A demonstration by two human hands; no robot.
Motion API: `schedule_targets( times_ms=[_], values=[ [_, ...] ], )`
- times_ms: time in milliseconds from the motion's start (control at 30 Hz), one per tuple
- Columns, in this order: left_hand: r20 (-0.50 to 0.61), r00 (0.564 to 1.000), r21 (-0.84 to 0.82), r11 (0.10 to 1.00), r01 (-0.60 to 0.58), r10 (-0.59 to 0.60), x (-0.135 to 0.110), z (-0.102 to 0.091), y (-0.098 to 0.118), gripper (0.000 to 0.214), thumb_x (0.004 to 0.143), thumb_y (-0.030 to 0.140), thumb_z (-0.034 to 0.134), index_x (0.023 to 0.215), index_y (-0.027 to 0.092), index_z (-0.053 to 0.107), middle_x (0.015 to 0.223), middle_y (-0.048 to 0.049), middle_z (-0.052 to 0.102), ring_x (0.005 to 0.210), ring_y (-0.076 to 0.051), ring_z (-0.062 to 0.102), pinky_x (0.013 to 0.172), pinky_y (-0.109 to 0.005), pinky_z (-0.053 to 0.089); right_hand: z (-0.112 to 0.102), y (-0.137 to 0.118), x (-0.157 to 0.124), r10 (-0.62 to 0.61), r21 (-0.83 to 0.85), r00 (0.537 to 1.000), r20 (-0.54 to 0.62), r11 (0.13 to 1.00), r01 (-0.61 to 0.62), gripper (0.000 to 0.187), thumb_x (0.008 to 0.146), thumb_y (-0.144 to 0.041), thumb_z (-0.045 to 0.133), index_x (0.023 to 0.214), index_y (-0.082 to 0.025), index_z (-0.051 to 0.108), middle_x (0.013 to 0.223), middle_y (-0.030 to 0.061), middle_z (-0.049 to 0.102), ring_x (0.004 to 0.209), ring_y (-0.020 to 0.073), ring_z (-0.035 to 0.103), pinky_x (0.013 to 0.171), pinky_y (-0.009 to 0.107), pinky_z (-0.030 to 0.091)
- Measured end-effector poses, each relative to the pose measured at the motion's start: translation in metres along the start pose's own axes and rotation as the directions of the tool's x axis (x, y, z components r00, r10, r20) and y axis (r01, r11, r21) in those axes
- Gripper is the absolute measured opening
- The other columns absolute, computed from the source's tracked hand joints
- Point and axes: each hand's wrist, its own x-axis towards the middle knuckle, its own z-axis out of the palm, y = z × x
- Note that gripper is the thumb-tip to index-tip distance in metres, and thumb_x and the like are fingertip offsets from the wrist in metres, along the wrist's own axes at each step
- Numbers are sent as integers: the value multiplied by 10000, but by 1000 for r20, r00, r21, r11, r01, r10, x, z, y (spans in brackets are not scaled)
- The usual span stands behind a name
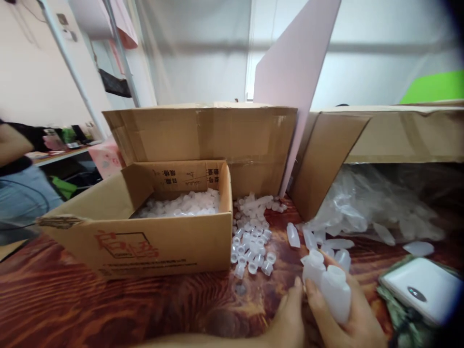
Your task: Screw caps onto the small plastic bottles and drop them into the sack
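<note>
My right hand is at the bottom right, closed round small translucent white plastic bottles, their necks pointing up and away. My left hand sits just left of it, fingers curled, thumb touching the nearest bottle; whether it grips is unclear. Beyond my hands a heap of small white caps lies on the dark wood-grain table. More loose bottles lie near the caps.
An open cardboard box of white caps stands left of the heap. A larger box is behind it. A box on its side spills a plastic bag. A white device lies right. A person is far left.
</note>
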Motion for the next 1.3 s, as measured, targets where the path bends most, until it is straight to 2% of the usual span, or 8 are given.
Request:
schedule_targets(
  times_ms=[133,367,567,700,867,1000,1167,1300],
  values=[
    [-36,996,-70,994,80,-83,-2,12,13,486,814,655,546,833,170,545,752,-72,658,762,-247,659,793,-372,504,0,0,-4,-181,-44,982,-61,983,179,335,898,-440,550,1169,-247,585,1036,76,697,866,285,692,742,412,590],
    [-90,982,-85,984,158,-165,-14,22,21,438,869,577,470,763,162,563,674,-46,621,776,-226,629,785,-297,476,8,3,-21,-295,-65,955,-13,954,293,316,936,-275,509,1250,-238,518,1167,85,620,1074,260,611,861,400,543],
    [-86,988,-193,975,110,-128,-22,28,28,321,811,475,612,801,157,574,728,-14,631,751,-183,613,761,-251,465,15,0,-30,-246,-14,968,-41,969,246,293,950,-271,495,1238,-221,490,1183,93,562,1119,255,545,918,414,480],
    [-102,977,-206,965,162,-186,-23,29,30,329,935,435,456,868,142,588,693,-16,617,724,-176,605,754,-246,453,17,7,-38,-207,23,978,14,978,206,398,987,-408,447,1327,-202,435,1306,135,488,1236,297,467,970,465,430],
    [-188,970,-140,982,130,-155,-23,32,32,327,1005,384,378,903,142,572,736,-23,633,751,-170,619,747,-240,445,20,10,-45,-160,57,987,-12,985,161,538,993,-522,388,1419,-194,353,1354,162,455,1269,323,440,982,502,413],
    [-216,961,-161,977,141,-174,-24,35,35,311,1007,359,393,891,132,571,758,-28,628,718,-154,617,720,-233,450,22,6,-43,-148,41,986,-72,988,152,555,971,-446,474,1439,-190,322,1345,164,464,1251,312,460,962,486,444],
    [-270,956,-156,985,76,-116,-27,33,35,267,978,344,435,882,137,573,762,-17,621,691,-135,603,699,-232,454,23,-6,-34,-293,-46,952,-90,956,290,418,959,-235,477,1373,-215,422,1267,122,529,1202,272,501,938,435,466],
    [-275,960,-106,994,28,-57,-26,29,33,221,833,371,595,830,155,548,668,20,570,636,-131,565,627,-231,442,24,-11,-30,-312,-35,941,-134,950,310,326,928,-161,507,1251,-199,495,1135,101,569,1083,246,560,876,395,485]
  ],
)
